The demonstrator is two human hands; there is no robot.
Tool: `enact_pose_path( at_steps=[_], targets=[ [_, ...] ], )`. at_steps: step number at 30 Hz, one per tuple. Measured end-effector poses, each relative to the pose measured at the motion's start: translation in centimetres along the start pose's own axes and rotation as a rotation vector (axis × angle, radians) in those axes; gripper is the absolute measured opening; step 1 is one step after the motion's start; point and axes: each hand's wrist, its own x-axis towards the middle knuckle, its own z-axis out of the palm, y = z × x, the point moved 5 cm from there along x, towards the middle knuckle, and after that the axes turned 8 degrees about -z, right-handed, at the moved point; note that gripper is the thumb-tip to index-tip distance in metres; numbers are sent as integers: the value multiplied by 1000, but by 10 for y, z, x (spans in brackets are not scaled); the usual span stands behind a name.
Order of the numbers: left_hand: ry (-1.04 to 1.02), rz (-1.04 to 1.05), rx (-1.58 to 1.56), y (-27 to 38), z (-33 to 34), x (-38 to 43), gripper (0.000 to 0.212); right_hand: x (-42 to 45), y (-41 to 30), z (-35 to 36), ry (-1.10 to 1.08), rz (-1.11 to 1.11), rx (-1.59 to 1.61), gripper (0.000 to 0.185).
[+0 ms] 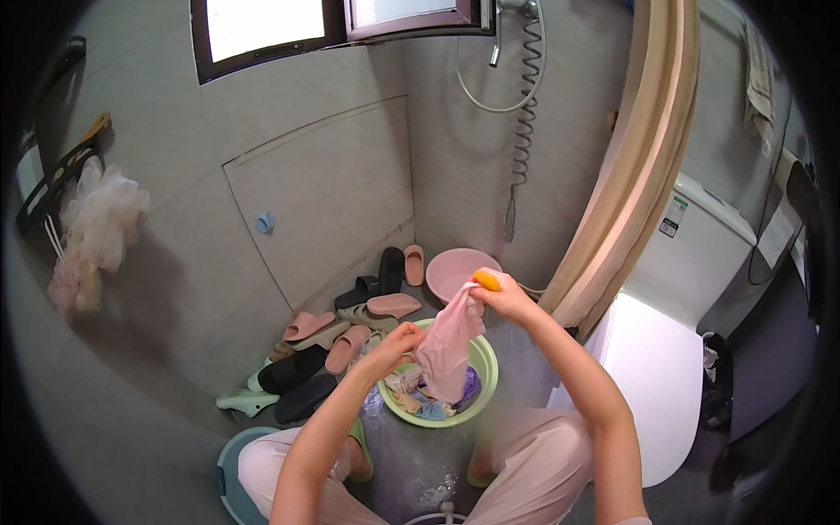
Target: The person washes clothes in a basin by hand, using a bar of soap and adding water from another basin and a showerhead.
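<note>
A wet-looking pink cloth garment [449,354] hangs between my hands, over a light green plastic basin [487,367]. My right hand [502,295] pinches its upper end and also holds a yellow-orange bar [487,281], which looks like soap. At the garment's left edge, my left hand [397,348] grips the fabric with bent fingers. In the green basin lie several other cloths, among them a purple one [470,386], a light blue one [433,411] and cream ones. The garment hides part of the basin and its contents.
Behind the green basin stands a pink basin [453,266]. Several slippers [348,348] crowd the floor along the left wall. A teal tub [230,459] sits by my left knee. To the right are a beige curtain [630,184] and a white toilet [650,387].
</note>
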Motion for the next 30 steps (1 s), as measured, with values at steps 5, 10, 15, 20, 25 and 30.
enact_pose_path(
  at_steps=[5, 10, 15, 20, 25, 30],
  targets=[
    [-34, -10, 195, -18, 2, -10, 35, -11, 12, -5, 25, 43, -18, 13],
    [-28, 165, -289, -10, 6, -8, 30, -15, 35, -13, 132, 71, -212, 18],
    [-294, 180, -821, 17, 32, 9, 41, -36, 70, -20, 213, -58, -719, 27],
    [-348, 196, -826, 26, 46, 2, 43, -48, 18, 39, 22, -135, -247, 24],
    [-166, 378, -595, 34, 62, 2, 71, -45, 27, 51, 61, -108, -214, 19],
    [266, 405, 37, 17, 38, 12, 78, -47, 37, 34, 183, -116, -356, 17]
  ],
)
